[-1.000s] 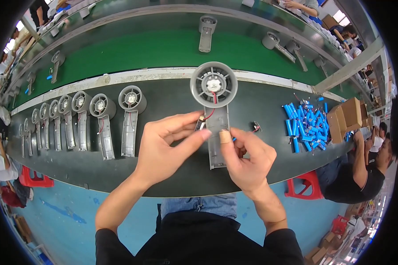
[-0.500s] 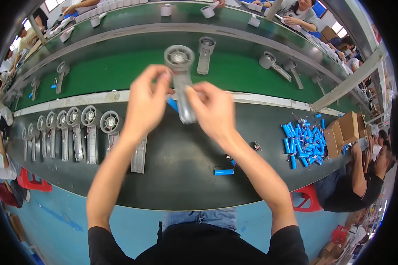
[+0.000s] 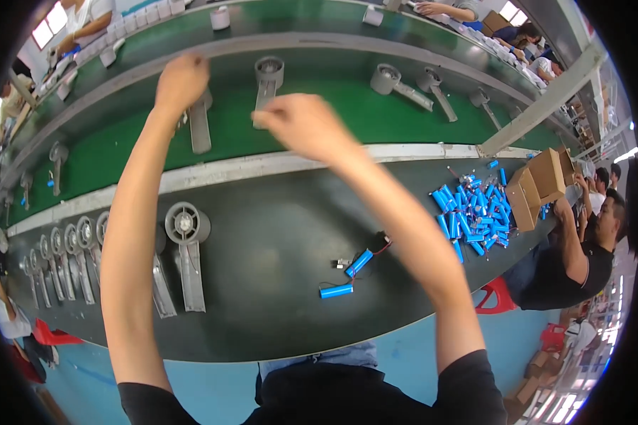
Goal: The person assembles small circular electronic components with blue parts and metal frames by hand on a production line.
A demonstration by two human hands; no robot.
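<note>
Over the green conveyor belt, my left hand [image 3: 182,81] is closed at the upper end of a grey handheld fan housing [image 3: 200,131], hiding its round head. The housing's long handle points down toward me. My right hand [image 3: 305,124] reaches over the belt, blurred, its fingertips overlapping the handle of another grey fan housing [image 3: 269,74]; whether they grip it I cannot tell. On the dark table, below my hands, stands a fan housing [image 3: 185,225] with its handle toward me. Two blue cylindrical batteries [image 3: 336,291] with wires lie beside a small circuit part [image 3: 342,263].
A row of fan housings [image 3: 71,241] lines the table's left side, partly behind my left forearm. At right, a heap of blue batteries [image 3: 475,212] lies by an open cardboard box [image 3: 535,188]. More housings [image 3: 386,79] sit on the belt [image 3: 326,85]. A person [image 3: 588,262] works at right.
Both hands have moved up and left over the belt, the left with the fan housing. The right hand has let go of that housing. My view has shifted.
</note>
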